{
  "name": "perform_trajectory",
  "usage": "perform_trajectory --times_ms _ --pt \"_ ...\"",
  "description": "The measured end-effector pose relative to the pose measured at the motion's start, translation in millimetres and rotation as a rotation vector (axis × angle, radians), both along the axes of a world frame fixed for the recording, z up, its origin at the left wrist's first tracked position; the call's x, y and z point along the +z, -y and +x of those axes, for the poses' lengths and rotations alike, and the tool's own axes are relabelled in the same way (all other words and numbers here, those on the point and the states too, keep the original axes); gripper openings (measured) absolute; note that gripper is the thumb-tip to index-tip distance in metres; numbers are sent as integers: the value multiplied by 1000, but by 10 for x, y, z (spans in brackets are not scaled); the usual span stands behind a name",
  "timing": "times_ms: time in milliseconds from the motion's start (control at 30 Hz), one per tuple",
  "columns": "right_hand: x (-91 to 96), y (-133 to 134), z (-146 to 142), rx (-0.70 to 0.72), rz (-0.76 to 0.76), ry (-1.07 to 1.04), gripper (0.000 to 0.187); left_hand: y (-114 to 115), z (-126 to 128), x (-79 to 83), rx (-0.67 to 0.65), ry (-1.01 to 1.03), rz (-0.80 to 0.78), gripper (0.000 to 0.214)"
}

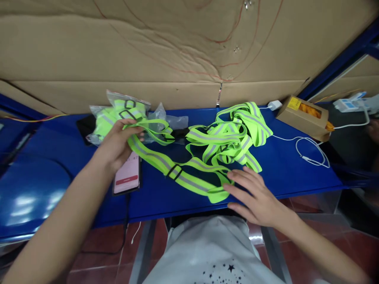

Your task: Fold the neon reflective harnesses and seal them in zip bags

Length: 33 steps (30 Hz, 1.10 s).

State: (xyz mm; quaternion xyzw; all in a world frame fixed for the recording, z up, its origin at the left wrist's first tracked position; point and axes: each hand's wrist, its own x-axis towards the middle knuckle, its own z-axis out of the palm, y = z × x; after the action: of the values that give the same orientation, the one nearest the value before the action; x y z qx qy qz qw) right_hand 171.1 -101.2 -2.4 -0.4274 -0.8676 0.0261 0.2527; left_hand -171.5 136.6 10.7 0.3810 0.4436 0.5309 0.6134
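Note:
A neon-green reflective strap harness [177, 171] with grey stripes and a black buckle stretches across the blue table [284, 169]. My left hand [117, 144] is closed on one end of it, lifted near the bagged harnesses. My right hand [251, 193] lies flat with fingers spread, pressing the other end of the strap at the table's front edge. A tangled pile of the same green straps [233, 136] lies just beyond my right hand.
Clear plastic bags with packed green harnesses [121, 114] sit at the back left. A phone [128, 175] lies under my left wrist. A cardboard box [304, 116], a white charger and cable [310, 152] are at the right. A cardboard wall stands behind.

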Motion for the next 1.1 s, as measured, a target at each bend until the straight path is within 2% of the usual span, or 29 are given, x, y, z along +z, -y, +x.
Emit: perform_trajectory --times_ms 67,133,167,200,233,300,367,400,500,600,700,800,867,1000,1100 --pt "-12 7 111 -65 18 -42 59 76 -10 -15 90 -161 134 39" --pt "-32 -1 206 -114 -2 -69 59 265 23 23 122 -462 413 46" --pt "-43 -5 234 -116 -14 -73 58 403 55 55 91 -670 611 47" --pt "-54 -8 246 -101 -24 -66 57 563 97 88 10 -806 766 42" --pt "-66 -11 241 -76 -31 -54 57 737 146 115 -136 -883 866 37" --pt "-89 -18 188 -23 -37 -16 56 1094 253 126 -522 -901 1048 32" --pt "-111 -42 99 24 -50 45 57 1402 354 63 -816 -1019 1089 34" --pt "-122 -64 49 51 -63 81 59 1522 393 5 -874 -1095 1099 36" --pt "-148 -169 -96 146 -124 188 65 1726 435 -195 -864 -1270 1164 37" --pt "-147 -295 -193 222 -208 240 54 1751 353 -279 -914 -1361 1188 25" --pt "-108 -390 -205 230 -261 257 49 1700 215 -190 -875 -1434 1195 20" --pt "-59 -439 -129 197 -226 224 53 1636 109 -64 -794 -1454 1157 16" --pt "-38 -452 -38 132 -135 165 50 1602 72 -16 -777 -1483 1134 16" --pt "9 -467 177 -101 102 8 40 1511 43 36 -739 -1472 1157 21" --pt "96 -551 312 -302 188 -126 25 1297 35 110 -559 -1397 1233 18"
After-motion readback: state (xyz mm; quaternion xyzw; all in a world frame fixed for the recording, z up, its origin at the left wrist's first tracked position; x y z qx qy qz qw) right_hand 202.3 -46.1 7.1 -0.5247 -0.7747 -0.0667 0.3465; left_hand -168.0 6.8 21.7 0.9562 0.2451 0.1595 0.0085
